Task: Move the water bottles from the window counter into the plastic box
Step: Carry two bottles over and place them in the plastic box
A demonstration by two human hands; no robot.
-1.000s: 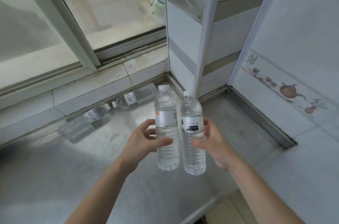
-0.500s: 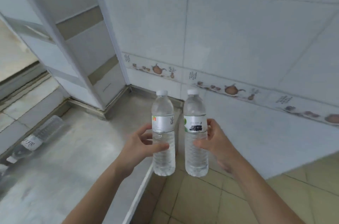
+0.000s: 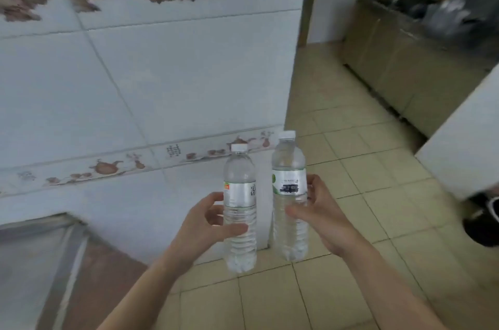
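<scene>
I hold two clear water bottles upright with white caps, side by side in front of me above the floor. My left hand [image 3: 208, 224] grips the left water bottle [image 3: 239, 192], which has a silver label with an orange corner. My right hand [image 3: 320, 215] grips the right water bottle [image 3: 289, 167], whose white label shows a green mark and a dark picture. The bottles stand slightly apart. The plastic box and the bottles left on the window counter are out of view.
A white tiled wall [image 3: 162, 73] with a teapot border fills the left. The metal counter's end [image 3: 40, 248] sits at lower left. Beige floor tiles [image 3: 364, 167] stretch right toward steel cabinets [image 3: 399, 67]. A white block [image 3: 464, 146] and a dark shoe [image 3: 483, 219] lie at right.
My view has swung right, away from the window counter and its lying bottles, toward the tiled wall and open floor. Both hands keep the same hold on the bottles.
</scene>
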